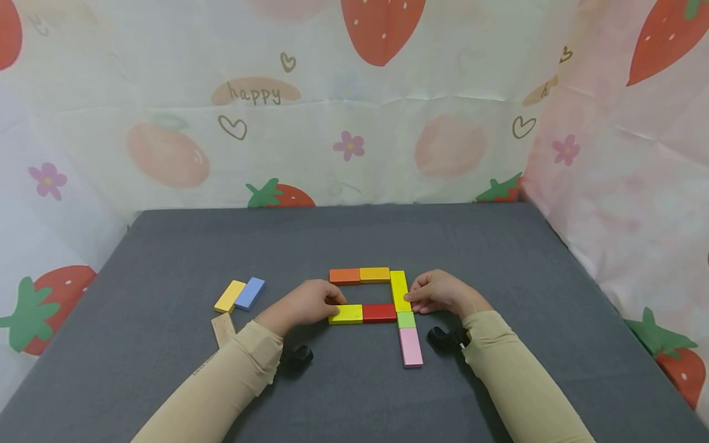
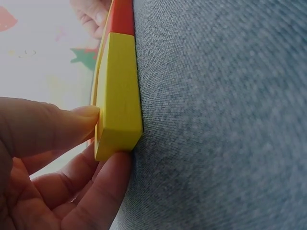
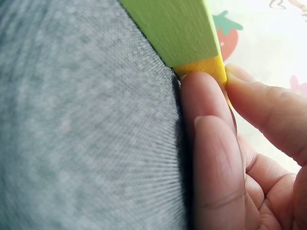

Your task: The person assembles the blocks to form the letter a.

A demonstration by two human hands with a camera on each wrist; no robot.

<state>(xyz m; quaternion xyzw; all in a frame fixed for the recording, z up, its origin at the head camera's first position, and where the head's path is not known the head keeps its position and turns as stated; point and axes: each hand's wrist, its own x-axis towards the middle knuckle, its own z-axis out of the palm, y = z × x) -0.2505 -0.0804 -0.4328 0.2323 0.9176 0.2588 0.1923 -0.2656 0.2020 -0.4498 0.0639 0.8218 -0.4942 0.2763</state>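
Observation:
Flat coloured wooden blocks form a shape like a letter on the grey cloth. My left hand [image 1: 316, 301] holds the outer end of a yellow block [image 2: 122, 86], thumb on its top face and a fingertip at its end. That block meets a red block [image 1: 379, 313] in the lower row. On the right side, my right hand [image 1: 443, 291] has its thumb on top of and its fingers along the outer side of a second yellow block [image 1: 398, 286]. Below it, a short green block [image 1: 406, 320] and a pink block [image 1: 410, 347] continue the column.
An orange block [image 1: 344, 277] and an amber block [image 1: 374, 275] make the upper row. Left of the shape lie a loose yellow block [image 1: 229, 296], a blue block [image 1: 250, 293] and a plain wood block [image 1: 223, 329], partly behind the left sleeve. A printed curtain [image 1: 388, 154] borders the table.

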